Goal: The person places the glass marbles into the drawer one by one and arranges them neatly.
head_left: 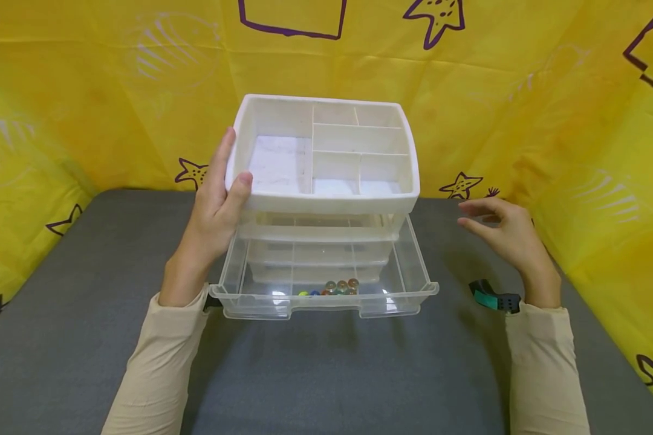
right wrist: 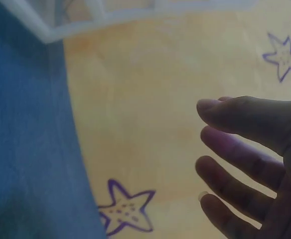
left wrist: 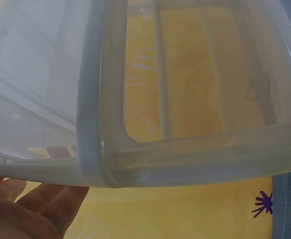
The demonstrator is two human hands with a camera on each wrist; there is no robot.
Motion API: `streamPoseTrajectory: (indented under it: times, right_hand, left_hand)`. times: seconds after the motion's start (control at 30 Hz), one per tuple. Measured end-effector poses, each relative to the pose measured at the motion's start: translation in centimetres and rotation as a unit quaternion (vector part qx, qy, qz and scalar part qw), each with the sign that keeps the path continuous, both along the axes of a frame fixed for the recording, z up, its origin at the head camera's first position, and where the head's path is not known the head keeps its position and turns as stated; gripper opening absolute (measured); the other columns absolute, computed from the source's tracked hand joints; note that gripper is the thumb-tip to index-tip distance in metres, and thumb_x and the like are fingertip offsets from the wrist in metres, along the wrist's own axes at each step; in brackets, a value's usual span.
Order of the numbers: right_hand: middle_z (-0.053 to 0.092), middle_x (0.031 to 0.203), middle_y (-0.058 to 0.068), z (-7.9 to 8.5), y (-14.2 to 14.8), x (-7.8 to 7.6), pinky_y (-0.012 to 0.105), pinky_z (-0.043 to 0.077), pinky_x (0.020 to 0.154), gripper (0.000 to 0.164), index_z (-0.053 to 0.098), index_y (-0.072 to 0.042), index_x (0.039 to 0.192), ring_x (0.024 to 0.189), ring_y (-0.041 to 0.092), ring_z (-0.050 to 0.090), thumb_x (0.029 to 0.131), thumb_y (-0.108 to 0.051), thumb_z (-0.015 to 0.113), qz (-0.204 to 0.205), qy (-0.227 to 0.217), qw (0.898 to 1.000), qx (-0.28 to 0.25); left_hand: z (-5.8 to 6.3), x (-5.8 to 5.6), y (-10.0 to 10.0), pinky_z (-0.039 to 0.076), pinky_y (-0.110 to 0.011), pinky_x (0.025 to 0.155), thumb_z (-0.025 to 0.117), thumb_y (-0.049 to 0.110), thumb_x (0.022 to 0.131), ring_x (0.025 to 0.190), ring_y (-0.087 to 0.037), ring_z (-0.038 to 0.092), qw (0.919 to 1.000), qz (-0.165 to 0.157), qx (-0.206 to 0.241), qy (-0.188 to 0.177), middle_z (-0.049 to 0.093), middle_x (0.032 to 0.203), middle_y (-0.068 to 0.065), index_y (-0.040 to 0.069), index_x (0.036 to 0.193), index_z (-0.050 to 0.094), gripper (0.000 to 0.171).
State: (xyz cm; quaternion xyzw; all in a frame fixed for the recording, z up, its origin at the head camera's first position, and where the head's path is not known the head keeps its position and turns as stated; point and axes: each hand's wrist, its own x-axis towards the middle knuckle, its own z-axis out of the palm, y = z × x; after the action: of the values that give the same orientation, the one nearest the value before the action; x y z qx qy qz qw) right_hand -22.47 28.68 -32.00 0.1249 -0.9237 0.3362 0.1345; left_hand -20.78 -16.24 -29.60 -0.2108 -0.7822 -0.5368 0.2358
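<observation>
A white plastic drawer organizer (head_left: pixel 332 204) with a divided top tray stands in the middle of the table in the head view. My left hand (head_left: pixel 209 205) grips its upper left side, the thumb over the top rim and the fingers along the outer wall. Below, a clear drawer (head_left: pixel 326 305) sticks out toward me, with several glass marbles (head_left: pixel 341 287) inside near its front. In the left wrist view the fingers (left wrist: pixel 61 206) show under the organizer's edge (left wrist: pixel 46 169). My right hand (head_left: pixel 506 232) is in the air to the right, fingers slightly bent, holding nothing.
The organizer stands on a grey tabletop (head_left: pixel 326 380). Behind and at both sides hangs a yellow cloth (head_left: pixel 87 72) with purple starfish drawings. A black and green strap (head_left: pixel 492 299) sits at the right wrist.
</observation>
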Motion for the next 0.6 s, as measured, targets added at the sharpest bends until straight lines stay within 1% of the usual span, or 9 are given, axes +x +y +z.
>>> streamPoseTrajectory:
  times: [0.1, 0.2, 0.23, 0.3, 0.37, 0.43, 0.53, 0.57, 0.6]
  right_hand:
    - [0.052, 0.091, -0.045, -0.5, 0.6, -0.3, 0.001, 0.040, 0.076, 0.030, 0.071, -0.004, 0.117, 0.083, -0.016, 0.053, 0.091, -0.020, 0.073, -0.013, -0.011, 1.000, 0.002]
    - [0.055, 0.092, -0.041, -1.1, 1.3, -0.6, 0.002, 0.041, 0.074, 0.031, 0.070, -0.004, 0.118, 0.081, -0.016, 0.054, 0.091, -0.021, 0.072, -0.025, -0.023, 0.999, 0.004]
    - [0.061, 0.095, -0.034, -1.2, 1.5, -0.7, 0.003, 0.042, 0.073, 0.032, 0.070, -0.005, 0.118, 0.081, -0.016, 0.054, 0.092, -0.022, 0.072, -0.027, -0.027, 0.999, 0.005]
    - [0.070, 0.103, -0.015, -1.5, 1.9, -0.8, 0.004, 0.043, 0.072, 0.033, 0.069, -0.004, 0.119, 0.079, -0.016, 0.054, 0.093, -0.024, 0.071, -0.030, -0.038, 0.999, 0.009]
    - [0.072, 0.112, 0.006, -1.9, 2.3, -0.9, 0.005, 0.043, 0.070, 0.035, 0.068, -0.004, 0.121, 0.080, -0.014, 0.054, 0.094, -0.026, 0.069, -0.033, -0.049, 0.998, 0.016]
    - [0.068, 0.119, 0.022, -2.2, 2.7, -1.1, 0.006, 0.043, 0.070, 0.037, 0.066, -0.004, 0.123, 0.084, -0.004, 0.062, 0.095, -0.027, 0.067, -0.036, -0.060, 0.997, 0.024]
    - [0.065, 0.124, 0.024, -2.8, 3.4, -1.2, 0.007, 0.043, 0.071, 0.039, 0.065, -0.002, 0.125, 0.095, 0.023, 0.069, 0.096, -0.028, 0.066, -0.040, -0.072, 0.996, 0.039]
    - [0.065, 0.124, 0.024, -3.0, 3.6, -1.3, 0.009, 0.045, 0.072, 0.040, 0.064, -0.003, 0.126, 0.099, 0.032, 0.068, 0.096, -0.029, 0.065, -0.046, -0.077, 0.995, 0.045]
    - [0.065, 0.125, 0.025, -3.2, 3.7, -1.3, 0.015, 0.049, 0.075, 0.040, 0.064, -0.002, 0.126, 0.103, 0.040, 0.065, 0.096, -0.028, 0.065, -0.044, -0.078, 0.995, 0.049]
  left_hand:
    - [-0.1, -0.1, 0.0, 0.032, -0.050, 0.109, 0.046, 0.026, 0.103, 0.131, -0.023, 0.038, 1.0000, 0.001, -0.003, 0.002, 0.028, 0.162, -0.001, 0.016, 0.159, 0.021, 0.062]
    - [0.0, 0.0, -0.1, 0.033, -0.045, 0.108, 0.046, 0.026, 0.103, 0.130, -0.022, 0.038, 1.0000, 0.003, -0.004, 0.000, 0.028, 0.162, 0.000, 0.017, 0.160, 0.021, 0.062]
    - [0.0, 0.0, -0.1, 0.034, -0.042, 0.107, 0.046, 0.026, 0.103, 0.130, -0.022, 0.038, 1.0000, 0.004, -0.004, -0.001, 0.028, 0.162, 0.000, 0.017, 0.160, 0.020, 0.062]
    - [0.0, 0.0, -0.1, 0.034, -0.037, 0.106, 0.046, 0.026, 0.104, 0.129, -0.021, 0.038, 1.0000, 0.004, -0.004, -0.004, 0.028, 0.162, 0.000, 0.018, 0.160, 0.020, 0.062]
    - [0.0, 0.0, -0.1, 0.034, -0.036, 0.106, 0.046, 0.025, 0.104, 0.130, -0.021, 0.038, 1.0000, 0.005, -0.004, -0.005, 0.028, 0.162, 0.000, 0.018, 0.160, 0.020, 0.062]
    - [0.0, 0.0, -0.1, 0.033, -0.039, 0.107, 0.046, 0.024, 0.104, 0.130, -0.021, 0.038, 1.0000, 0.004, -0.003, -0.005, 0.028, 0.162, 0.000, 0.017, 0.160, 0.021, 0.062]
    - [0.0, 0.0, -0.1, 0.032, -0.046, 0.109, 0.046, 0.022, 0.104, 0.132, -0.022, 0.037, 1.0000, 0.003, -0.003, -0.004, 0.027, 0.163, -0.001, 0.016, 0.160, 0.020, 0.062]
    - [0.0, 0.0, -0.1, 0.031, -0.047, 0.110, 0.046, 0.022, 0.104, 0.132, -0.022, 0.036, 1.0000, 0.002, -0.002, -0.003, 0.027, 0.163, -0.001, 0.015, 0.160, 0.020, 0.062]
    - [0.0, 0.0, -0.1, 0.031, -0.048, 0.110, 0.046, 0.022, 0.104, 0.132, -0.022, 0.036, 1.0000, 0.002, -0.002, -0.002, 0.027, 0.163, -0.001, 0.015, 0.160, 0.020, 0.062]
